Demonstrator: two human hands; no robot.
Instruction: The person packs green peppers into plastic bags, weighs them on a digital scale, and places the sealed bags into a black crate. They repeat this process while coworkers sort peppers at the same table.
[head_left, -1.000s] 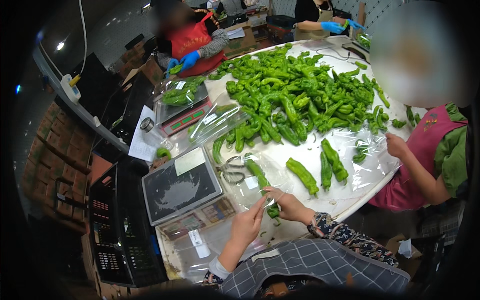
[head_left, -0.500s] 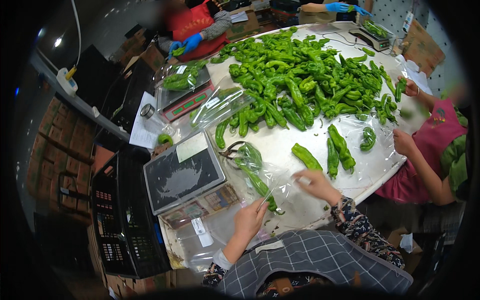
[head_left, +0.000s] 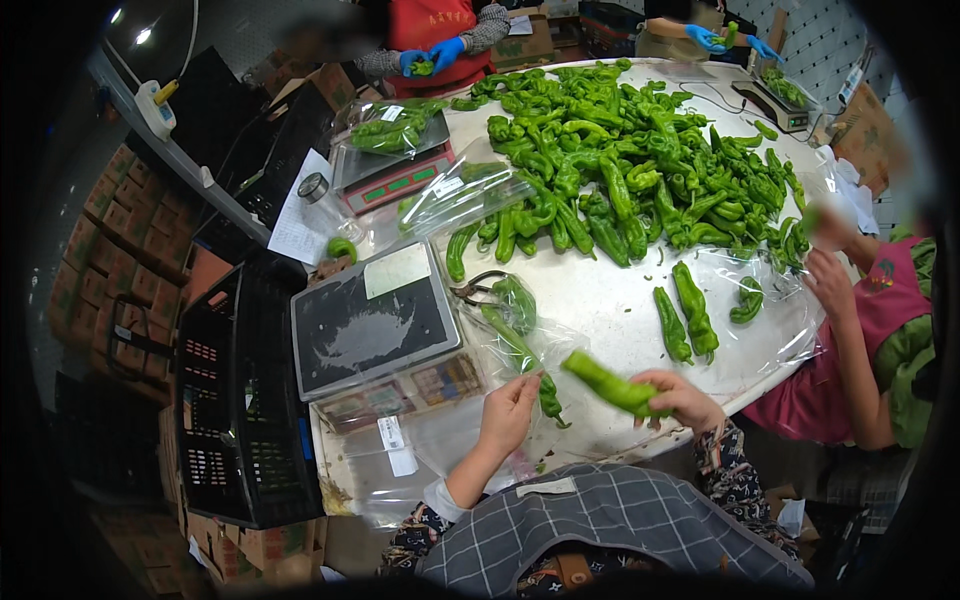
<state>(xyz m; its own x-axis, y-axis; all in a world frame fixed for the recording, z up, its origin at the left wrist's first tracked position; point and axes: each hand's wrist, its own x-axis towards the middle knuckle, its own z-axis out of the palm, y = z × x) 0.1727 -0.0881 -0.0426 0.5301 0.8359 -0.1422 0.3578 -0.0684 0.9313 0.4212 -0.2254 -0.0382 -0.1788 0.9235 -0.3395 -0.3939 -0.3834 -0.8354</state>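
Observation:
My left hand (head_left: 507, 416) pinches the edge of a clear plastic bag (head_left: 560, 345), in which a long green pepper (head_left: 508, 338) lies. My right hand (head_left: 678, 400) grips another long pepper (head_left: 610, 386) in the air to the right of the bag. Dark-handled scissors (head_left: 470, 290) lie behind the bag, beside a shorter pepper (head_left: 515, 303). A flat scale (head_left: 375, 335) is at my left. Two long peppers (head_left: 692, 310) lie farther right on the white table (head_left: 600, 310).
A large pepper heap (head_left: 620, 160) covers the back. A red scale (head_left: 395, 185) holds bagged peppers. Black crates (head_left: 210, 400) stand left. A co-worker in pink (head_left: 790, 395) works at right, two gloved co-workers (head_left: 450, 50) (head_left: 680, 35) across the table.
My right hand let go of the bag, reached right and has lifted one of the three loose peppers toward the bag. The view has shifted, and the co-worker at right has moved their hands.

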